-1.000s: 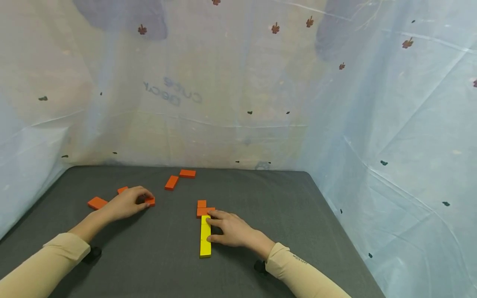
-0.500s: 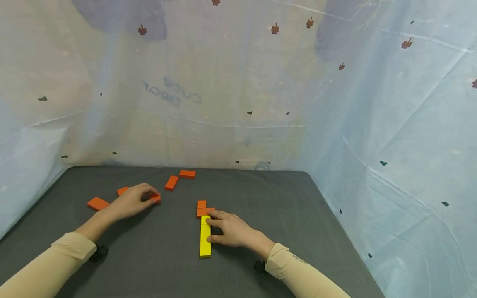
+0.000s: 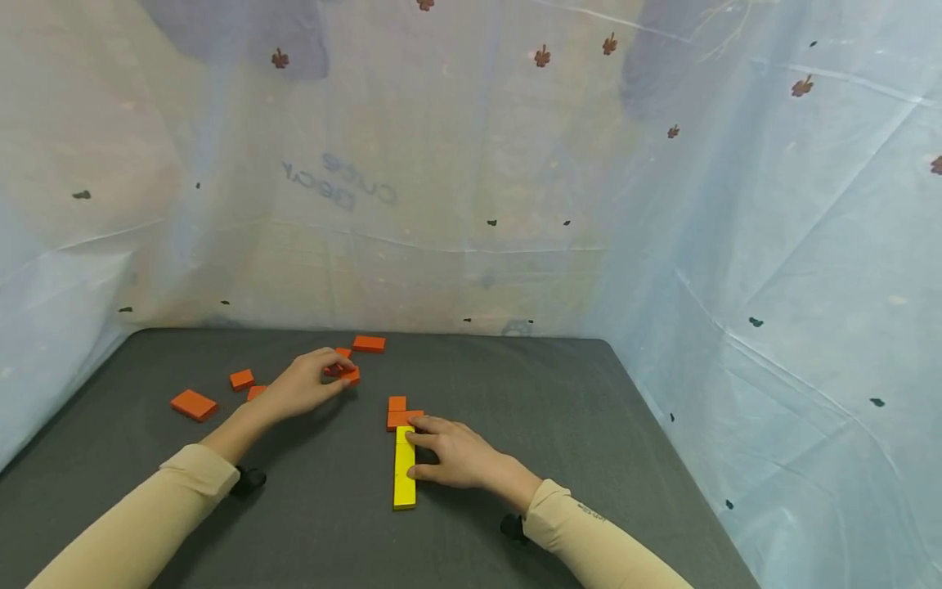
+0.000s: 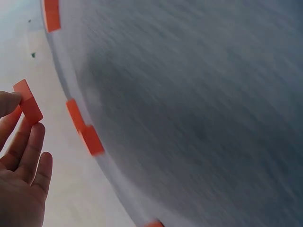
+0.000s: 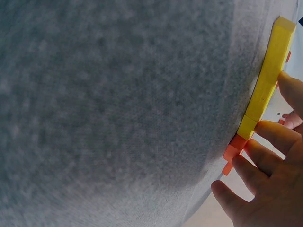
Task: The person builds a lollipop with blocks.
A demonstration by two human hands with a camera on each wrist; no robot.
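- We see a dark grey surface (image 3: pixel 515 393) with pale sheeting (image 3: pixel 773 245) hung behind and beside it.
- We see the right hand (image 3: pixel 450 451) resting with its fingers spread against the side of the yellow bar (image 3: pixel 404 470), its fingertips at the orange pieces (image 3: pixel 401 413) touching the bar's far end.
- We see the left hand (image 3: pixel 303 384) pinching a small orange block (image 4: pixel 28 101) between thumb and fingertips, near the middle of the surface.
- We see loose orange blocks: one (image 3: pixel 369 343) near the far edge and three (image 3: pixel 195 404) to the left.
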